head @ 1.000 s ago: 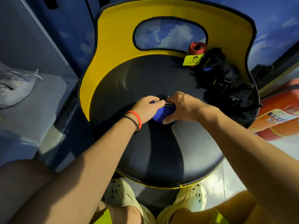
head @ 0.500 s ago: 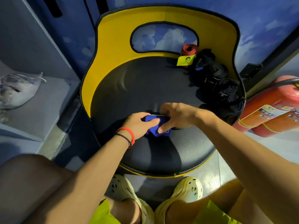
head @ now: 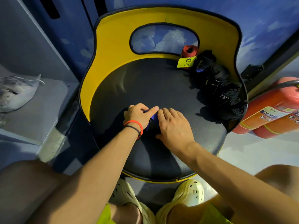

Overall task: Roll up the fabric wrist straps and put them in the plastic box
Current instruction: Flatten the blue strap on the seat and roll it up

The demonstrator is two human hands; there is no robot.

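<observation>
Head view: hands (head: 137,113) (head: 174,125) cover blue strap (head: 153,118) on chair seat (head: 145,88).

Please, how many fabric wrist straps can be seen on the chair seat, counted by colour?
red strap: 1
blue strap: 1
black straps: 4, as far as the dark, overlapping pile lets me tell
Total: 6

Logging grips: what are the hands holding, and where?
The left hand grips the left end of the blue strap; the right hand presses flat on its right side.
</observation>
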